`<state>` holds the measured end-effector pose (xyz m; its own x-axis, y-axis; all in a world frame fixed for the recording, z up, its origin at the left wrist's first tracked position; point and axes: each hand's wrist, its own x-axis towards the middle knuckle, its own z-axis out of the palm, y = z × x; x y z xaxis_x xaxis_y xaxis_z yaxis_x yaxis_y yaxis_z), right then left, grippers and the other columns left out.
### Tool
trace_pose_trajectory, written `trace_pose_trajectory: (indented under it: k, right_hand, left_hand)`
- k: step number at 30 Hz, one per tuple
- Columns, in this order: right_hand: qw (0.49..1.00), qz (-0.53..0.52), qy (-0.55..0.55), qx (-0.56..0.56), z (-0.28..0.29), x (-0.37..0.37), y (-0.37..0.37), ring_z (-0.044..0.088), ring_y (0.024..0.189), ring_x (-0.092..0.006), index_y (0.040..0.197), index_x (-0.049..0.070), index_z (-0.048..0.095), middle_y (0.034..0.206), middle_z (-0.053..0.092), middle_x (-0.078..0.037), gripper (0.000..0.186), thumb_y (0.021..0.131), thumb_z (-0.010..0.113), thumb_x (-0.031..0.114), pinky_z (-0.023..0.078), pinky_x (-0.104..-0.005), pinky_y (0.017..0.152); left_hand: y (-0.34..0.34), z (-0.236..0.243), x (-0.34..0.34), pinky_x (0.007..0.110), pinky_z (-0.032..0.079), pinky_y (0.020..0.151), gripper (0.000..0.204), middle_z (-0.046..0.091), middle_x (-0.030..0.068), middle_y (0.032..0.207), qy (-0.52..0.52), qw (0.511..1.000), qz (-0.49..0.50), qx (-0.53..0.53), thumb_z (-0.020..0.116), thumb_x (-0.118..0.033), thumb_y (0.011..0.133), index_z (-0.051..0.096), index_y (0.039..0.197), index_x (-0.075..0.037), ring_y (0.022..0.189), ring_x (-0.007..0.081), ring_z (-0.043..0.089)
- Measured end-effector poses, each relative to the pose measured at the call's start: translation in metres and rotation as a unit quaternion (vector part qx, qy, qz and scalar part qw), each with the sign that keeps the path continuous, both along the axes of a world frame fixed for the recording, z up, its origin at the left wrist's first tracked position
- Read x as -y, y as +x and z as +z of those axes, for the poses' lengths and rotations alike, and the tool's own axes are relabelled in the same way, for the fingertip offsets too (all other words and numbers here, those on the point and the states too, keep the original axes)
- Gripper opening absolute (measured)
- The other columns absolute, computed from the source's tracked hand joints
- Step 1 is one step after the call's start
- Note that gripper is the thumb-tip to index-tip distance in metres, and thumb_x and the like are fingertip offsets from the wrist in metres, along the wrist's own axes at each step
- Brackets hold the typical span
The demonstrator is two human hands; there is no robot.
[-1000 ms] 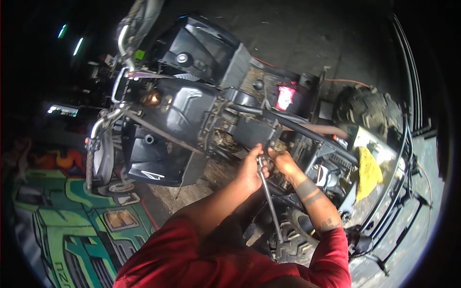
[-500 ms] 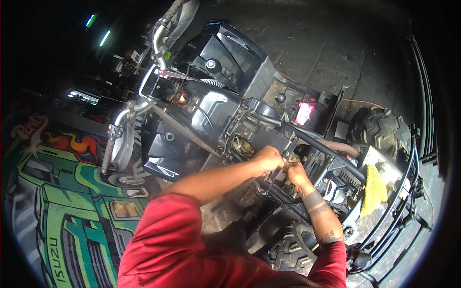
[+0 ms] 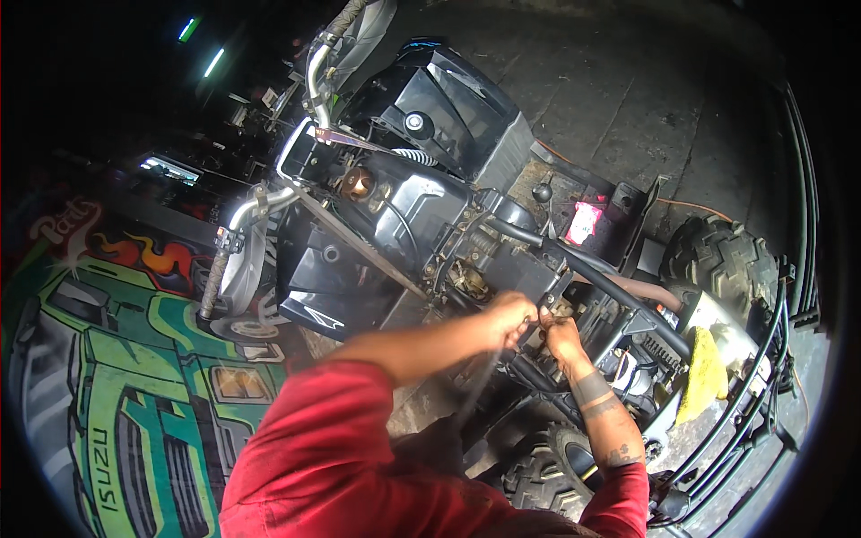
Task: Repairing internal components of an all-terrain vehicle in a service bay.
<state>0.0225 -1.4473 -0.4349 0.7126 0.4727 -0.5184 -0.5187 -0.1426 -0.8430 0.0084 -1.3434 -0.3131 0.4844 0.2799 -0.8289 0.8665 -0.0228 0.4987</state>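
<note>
I lean over a stripped-down quad bike whose black tubular frame (image 3: 619, 291) is exposed. My left hand (image 3: 513, 321) is a closed fist beside a flat black box (image 3: 520, 271) in the middle of the frame. Below that fist runs a faint, motion-blurred grey streak, too smeared to name. Close by on the right, my right hand (image 3: 562, 341) has its fingers bent and pinched together at the box's near right corner. Whatever sits between those fingers is hidden. The two hands almost touch.
Handlebars (image 3: 260, 204) and black front bodywork (image 3: 448, 108) lie to the left. A yellow cloth (image 3: 703, 377) hangs over the rear beside the metal rack (image 3: 758, 386). A pink packet (image 3: 584, 222) rests on the far footwell. Knobby tyres (image 3: 722, 260) flank the frame; a painted green mural (image 3: 134, 377) stands at left.
The whole view has shifted slightly, so the bike sits further right. My left fist has dropped a little toward me, and a blurred streak now shows under it. My right hand stays at the same spot.
</note>
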Motion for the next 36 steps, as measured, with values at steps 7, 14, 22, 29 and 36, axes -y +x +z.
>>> trace_pose_trajectory:
  k: [7,14,22,29,36]
  right_hand:
    - [0.998,-0.005,0.062,-0.032,-0.027,0.001,-0.003,0.05,0.053,-0.0118,0.063,0.001,0.059,0.053,0.054,-0.006,0.042,0.087,0.052,0.035,0.042,-0.0309,0.053]
    - [0.979,-0.072,0.138,-0.135,0.016,0.006,-0.003,0.043,0.046,-0.007,0.076,-0.001,0.059,0.059,0.052,-0.001,0.032,0.089,0.05,0.027,0.034,-0.0221,0.04]
    - [0.992,-0.027,0.075,-0.102,0.017,0.014,0.005,0.035,0.055,-0.0127,0.063,-0.005,0.058,0.053,0.045,-0.004,0.05,0.085,0.054,0.039,0.035,-0.0344,0.052]
    - [0.988,-0.005,0.09,-0.123,0.006,0.014,-0.001,0.039,0.056,-0.0142,0.068,-0.008,0.06,0.056,0.049,-0.008,0.054,0.084,0.054,0.043,0.037,-0.036,0.052]
    - [0.988,-0.003,0.054,-0.143,0.026,0.016,0.003,0.05,0.07,-0.0207,0.079,-0.011,0.058,0.074,0.057,-0.017,0.057,0.082,0.056,0.046,0.042,-0.0373,0.064]
  left_hand:
    - [-0.013,-0.022,0.037,0.026,0.03,0.036,0.014,0.04,0.0,0.051,-0.139,0.901,0.403,0.081,0.051,-0.02,0.077,0.048,0.068,-0.01,0.036,0.0112,0.034]
    - [-0.014,-0.006,0.022,0.026,0.032,0.038,0.016,0.041,0.0004,0.051,-0.238,0.899,0.361,0.072,0.051,-0.023,0.077,0.045,0.068,-0.011,0.037,0.0127,0.034]
    - [-0.001,0.033,0.009,0.026,0.038,0.04,0.016,0.052,0.0033,0.064,0.074,0.974,-0.175,0.123,0.056,0.002,0.073,0.057,0.088,0.0,0.049,0.0078,0.045]
    - [-0.006,0.02,-0.008,0.032,0.046,0.064,0.021,0.062,0.0141,0.075,0.283,0.792,-0.527,0.119,0.062,-0.012,0.066,0.062,0.086,-0.004,0.07,0.0253,0.061]
    - [-0.007,0.013,-0.015,0.029,0.046,0.069,0.018,0.064,0.0125,0.081,0.293,0.798,-0.504,0.155,0.059,-0.006,0.068,0.06,0.085,-0.002,0.077,0.0222,0.062]
